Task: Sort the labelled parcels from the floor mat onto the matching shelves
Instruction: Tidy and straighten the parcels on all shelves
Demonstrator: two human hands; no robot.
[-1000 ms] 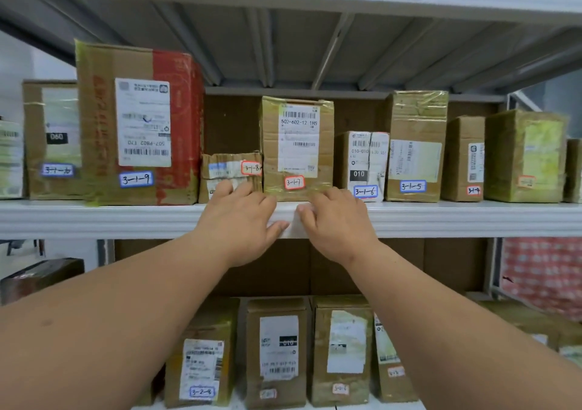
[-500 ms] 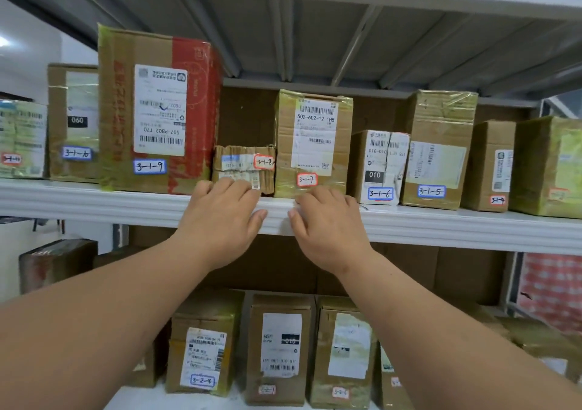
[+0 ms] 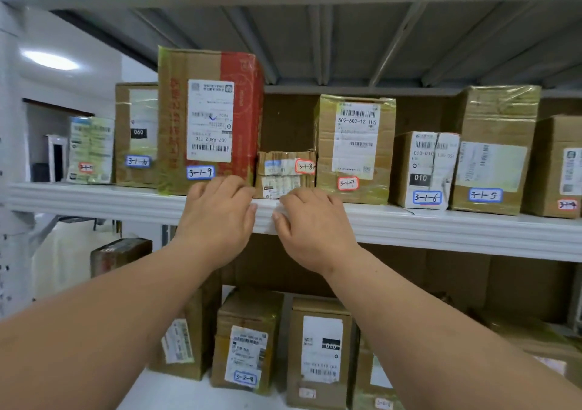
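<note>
Both my hands rest on the front edge of the white middle shelf (image 3: 441, 227), with nothing in them. My left hand (image 3: 220, 217) has its fingertips at the foot of the tall red and brown parcel labelled 3-1-9 (image 3: 208, 120). My right hand (image 3: 311, 224) lies just below the small flat parcel labelled 3-1-8 (image 3: 283, 173) and the left corner of parcel 3-1-7 (image 3: 356, 145). The thumbs nearly meet, and a small white patch on the shelf edge shows between them. The floor mat is out of view.
Parcels 3-1-6 (image 3: 422, 170) and 3-1-5 (image 3: 494, 154) stand further right, and a box labelled 3-1-10 (image 3: 135, 135) stands left of 3-1-9. Above 3-1-8 there is a gap. The lower shelf holds several upright parcels, one labelled 3-2-8 (image 3: 245, 346).
Both hands have slid left along the shelf edge, from under parcel 3-1-7 to under 3-1-8 and 3-1-9. My view has shifted with them.
</note>
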